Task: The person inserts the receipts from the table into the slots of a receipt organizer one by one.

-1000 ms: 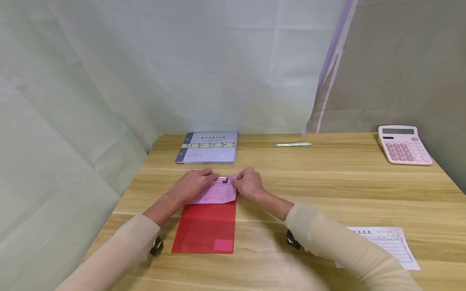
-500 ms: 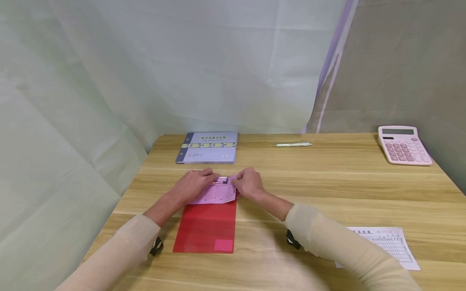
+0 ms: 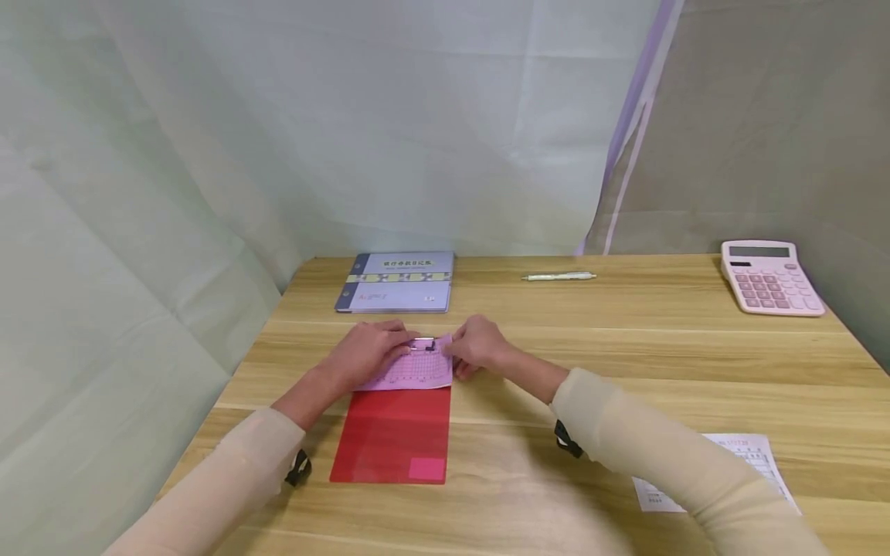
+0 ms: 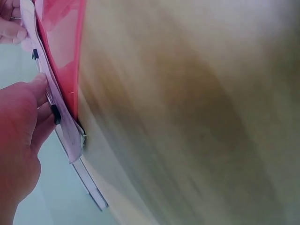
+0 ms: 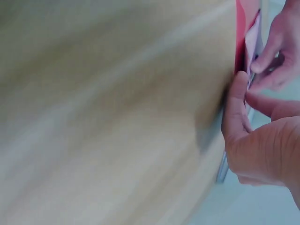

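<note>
A translucent red folder (image 3: 392, 436) with a pink label lies on the wooden table. Across its top half sit pink printed forms (image 3: 413, 369), slightly lifted in the left wrist view. A metal clip (image 3: 421, 344) with black ends lies on their upper edge. My left hand (image 3: 368, 351) grips this clip between thumb and fingers, hiding its left part. At the upper right corner of the forms, my right hand (image 3: 478, 345) pinches the paper's edge. In the right wrist view, the right thumb and fingers (image 5: 234, 105) meet at that edge.
Behind the hands lies a blue-grey account book (image 3: 396, 282). A pen (image 3: 559, 276) is at the back, and a pink calculator (image 3: 772, 278) stands at the far right. A white printed form (image 3: 765, 463) lies partly under the right sleeve.
My right hand has shifted slightly at the forms' edge, its lower fingers now showing. The right forearm has moved right and covers more of the white form. My left hand stays on the clip.
</note>
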The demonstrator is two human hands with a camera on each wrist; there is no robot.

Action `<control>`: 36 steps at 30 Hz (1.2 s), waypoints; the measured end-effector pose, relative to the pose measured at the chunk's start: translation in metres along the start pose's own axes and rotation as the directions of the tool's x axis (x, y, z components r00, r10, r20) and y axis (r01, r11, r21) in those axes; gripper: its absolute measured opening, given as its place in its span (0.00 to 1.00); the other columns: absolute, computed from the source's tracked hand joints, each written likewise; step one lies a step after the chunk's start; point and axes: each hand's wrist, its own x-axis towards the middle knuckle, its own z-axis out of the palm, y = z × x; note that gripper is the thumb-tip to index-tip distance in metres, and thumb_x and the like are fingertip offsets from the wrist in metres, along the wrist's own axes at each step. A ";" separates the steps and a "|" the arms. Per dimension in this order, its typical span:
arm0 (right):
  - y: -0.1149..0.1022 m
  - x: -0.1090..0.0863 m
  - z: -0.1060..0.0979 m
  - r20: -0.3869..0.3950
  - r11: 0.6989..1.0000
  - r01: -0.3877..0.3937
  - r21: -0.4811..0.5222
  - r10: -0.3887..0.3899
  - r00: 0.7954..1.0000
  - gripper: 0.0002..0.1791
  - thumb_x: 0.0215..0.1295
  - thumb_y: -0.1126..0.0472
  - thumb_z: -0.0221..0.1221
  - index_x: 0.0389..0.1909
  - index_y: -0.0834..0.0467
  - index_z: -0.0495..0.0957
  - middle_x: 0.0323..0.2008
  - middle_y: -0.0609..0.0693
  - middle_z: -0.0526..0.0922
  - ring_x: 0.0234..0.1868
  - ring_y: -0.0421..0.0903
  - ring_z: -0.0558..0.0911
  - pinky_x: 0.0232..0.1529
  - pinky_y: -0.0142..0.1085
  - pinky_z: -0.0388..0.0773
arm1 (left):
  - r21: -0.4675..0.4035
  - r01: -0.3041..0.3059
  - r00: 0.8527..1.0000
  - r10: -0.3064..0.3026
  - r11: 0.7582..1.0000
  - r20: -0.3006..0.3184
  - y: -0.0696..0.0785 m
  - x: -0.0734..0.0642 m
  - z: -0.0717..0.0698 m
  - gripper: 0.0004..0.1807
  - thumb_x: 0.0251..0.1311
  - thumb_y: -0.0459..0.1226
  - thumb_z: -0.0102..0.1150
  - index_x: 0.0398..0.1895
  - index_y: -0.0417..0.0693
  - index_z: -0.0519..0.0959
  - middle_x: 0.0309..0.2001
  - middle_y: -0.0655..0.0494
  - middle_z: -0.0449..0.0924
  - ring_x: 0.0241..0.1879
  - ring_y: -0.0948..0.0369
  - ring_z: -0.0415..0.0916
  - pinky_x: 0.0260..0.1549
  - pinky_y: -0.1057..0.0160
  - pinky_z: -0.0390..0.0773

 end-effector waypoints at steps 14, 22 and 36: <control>0.019 -0.035 -0.094 0.201 0.934 0.251 -0.253 -0.203 0.958 0.14 0.73 0.64 0.66 0.53 0.68 0.85 0.43 0.57 0.89 0.41 0.49 0.87 0.45 0.39 0.85 | -0.080 0.045 0.999 -0.043 0.996 0.033 -0.001 0.005 -0.004 0.20 0.71 0.43 0.70 0.64 0.55 0.86 0.51 0.56 0.86 0.47 0.57 0.82 0.54 0.52 0.83; 0.050 -0.083 -0.157 0.290 0.858 0.445 -0.258 -0.371 0.883 0.21 0.71 0.65 0.68 0.61 0.70 0.82 0.53 0.61 0.88 0.53 0.57 0.87 0.56 0.48 0.84 | -0.088 0.070 0.997 -0.067 0.994 0.036 -0.002 0.003 -0.002 0.21 0.69 0.43 0.72 0.64 0.55 0.86 0.49 0.58 0.85 0.44 0.59 0.79 0.48 0.58 0.81; 0.137 -0.173 -0.244 0.223 0.771 0.435 -0.466 -0.374 0.900 0.34 0.61 0.56 0.77 0.64 0.66 0.79 0.48 0.45 0.87 0.46 0.41 0.83 0.44 0.37 0.83 | -0.069 0.057 0.998 -0.055 0.996 0.030 -0.003 0.005 -0.001 0.22 0.68 0.43 0.73 0.64 0.54 0.86 0.49 0.56 0.86 0.43 0.59 0.79 0.47 0.58 0.82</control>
